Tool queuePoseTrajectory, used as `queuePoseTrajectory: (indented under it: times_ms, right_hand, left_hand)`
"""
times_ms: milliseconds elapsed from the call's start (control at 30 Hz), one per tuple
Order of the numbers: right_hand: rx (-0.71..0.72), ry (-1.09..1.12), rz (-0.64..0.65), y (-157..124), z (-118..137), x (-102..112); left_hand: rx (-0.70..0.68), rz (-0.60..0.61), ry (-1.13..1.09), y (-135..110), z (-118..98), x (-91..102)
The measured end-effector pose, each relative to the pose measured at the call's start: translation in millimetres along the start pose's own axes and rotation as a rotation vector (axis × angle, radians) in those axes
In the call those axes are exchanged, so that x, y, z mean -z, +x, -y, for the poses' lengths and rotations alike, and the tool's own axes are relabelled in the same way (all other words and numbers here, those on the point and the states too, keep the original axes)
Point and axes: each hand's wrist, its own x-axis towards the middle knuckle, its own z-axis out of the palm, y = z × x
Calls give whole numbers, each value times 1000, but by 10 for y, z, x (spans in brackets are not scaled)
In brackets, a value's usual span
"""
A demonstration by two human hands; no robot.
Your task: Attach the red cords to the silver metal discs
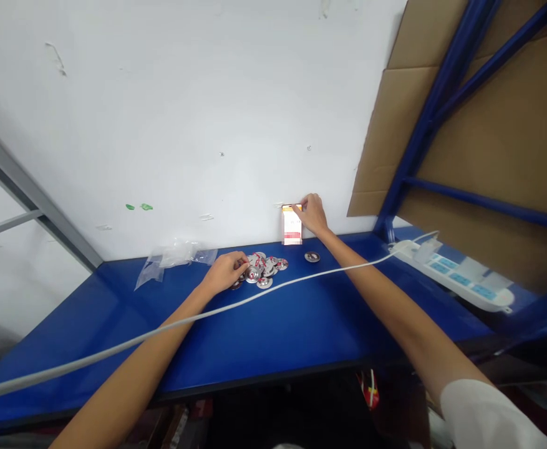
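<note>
A pile of shiny round metal discs with red marks lies on the blue table. At the pile's left edge is my left hand, its fingers pinched together on one of the discs. My right hand grips the top right corner of a smartphone with a lit screen. The phone stands upright against the white wall at the back of the table. A single disc lies apart, to the right below the phone.
Clear plastic bags lie left of the pile. A white cable runs in front across both forearms to a white power strip on the right. Blue metal framing with cardboard behind it rises at the right.
</note>
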Motion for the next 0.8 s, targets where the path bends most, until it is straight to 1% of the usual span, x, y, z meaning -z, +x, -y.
queuePoseTrajectory:
  times_ms: [133,267,367,500,633,700,800]
  right_hand:
    - [46,28,-21,-36,-79,-68]
    - [98,146,13,-57,-205,-21]
    - [115,190,47,-56,-297,10]
    - [121,176,73,-50,-353,-9]
    - [149,156,50,-53,-358,-47]
    - [158,147,46,-58,-359,-46]
    - [149,143,78,-66,-364,-12]
  left_hand:
    - [7,6,-2,2,4,-4]
    - [15,1,2,7,-1,-6]
    - [12,4,-6,6,0,-9]
    - [16,3,-30,0,-1,-6]
    - [10,4,-41,-1,-13,1]
    - [11,0,-40,0,-20,3]
    - [13,-2,-32,2,-29,6]
